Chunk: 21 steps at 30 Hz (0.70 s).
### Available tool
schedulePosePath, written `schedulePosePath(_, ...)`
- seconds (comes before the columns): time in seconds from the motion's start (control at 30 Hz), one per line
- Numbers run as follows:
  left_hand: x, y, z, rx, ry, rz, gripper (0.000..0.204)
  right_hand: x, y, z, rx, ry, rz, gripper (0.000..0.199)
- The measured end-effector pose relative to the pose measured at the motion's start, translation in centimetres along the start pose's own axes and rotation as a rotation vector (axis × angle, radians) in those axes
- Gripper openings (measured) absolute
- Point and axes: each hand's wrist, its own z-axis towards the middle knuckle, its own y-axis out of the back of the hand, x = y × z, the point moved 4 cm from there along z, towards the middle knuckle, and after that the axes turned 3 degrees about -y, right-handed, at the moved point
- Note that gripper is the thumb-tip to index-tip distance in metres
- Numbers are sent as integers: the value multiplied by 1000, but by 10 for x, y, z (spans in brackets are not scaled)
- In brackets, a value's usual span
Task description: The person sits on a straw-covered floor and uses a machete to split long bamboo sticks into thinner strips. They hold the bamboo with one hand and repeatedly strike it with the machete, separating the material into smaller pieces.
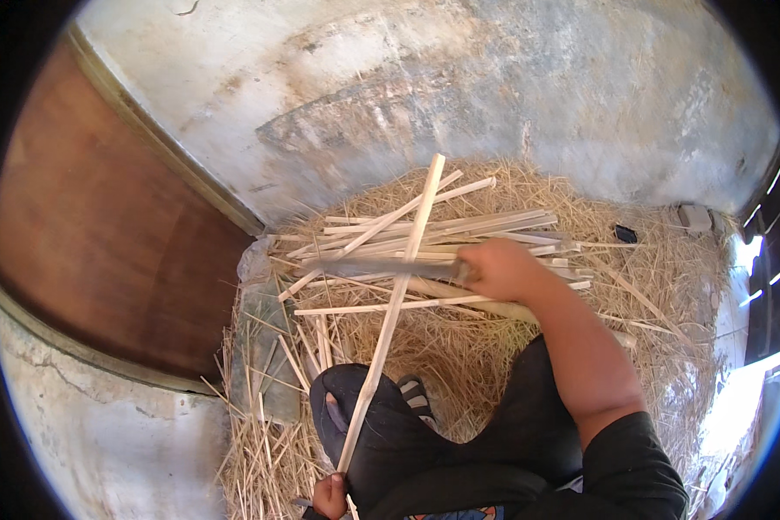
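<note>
A long pale bamboo strip (388, 334) slants from the lower left up toward the wall, lying across my left knee. My left hand (328, 496) is closed around its lower end, partly cut off by the picture's edge. In my right hand (497, 268) I grip the handle of a long-bladed knife (381, 267). Its blade points left and crosses the middle of the strip, blurred by motion. Whether the blade touches the strip, I cannot tell. Beyond the knife lies a pile of split bamboo strips (485, 227) on the straw.
Straw and shavings (459, 347) cover the floor around my feet. A stained wall (529, 95) rises behind the pile, and a brown wooden door (104, 217) stands at left. A small black object (626, 233) and a block (695, 217) lie at the far right.
</note>
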Motion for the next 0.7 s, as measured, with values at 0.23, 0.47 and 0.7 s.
schedulePosePath(0.23, -40, 0, -1, -77, 61, 149, 53, 23, -15, 10, 87, 109, -97, 28)
schedulePosePath(0.47, -43, -6, -7, -94, 206, 522, 50, -28, -5, 11, -98, -145, 135, 30)
schedulePosePath(0.7, -34, -11, -13, -144, 231, 441, 49, 34, 3, -16, 283, -52, -99, 26)
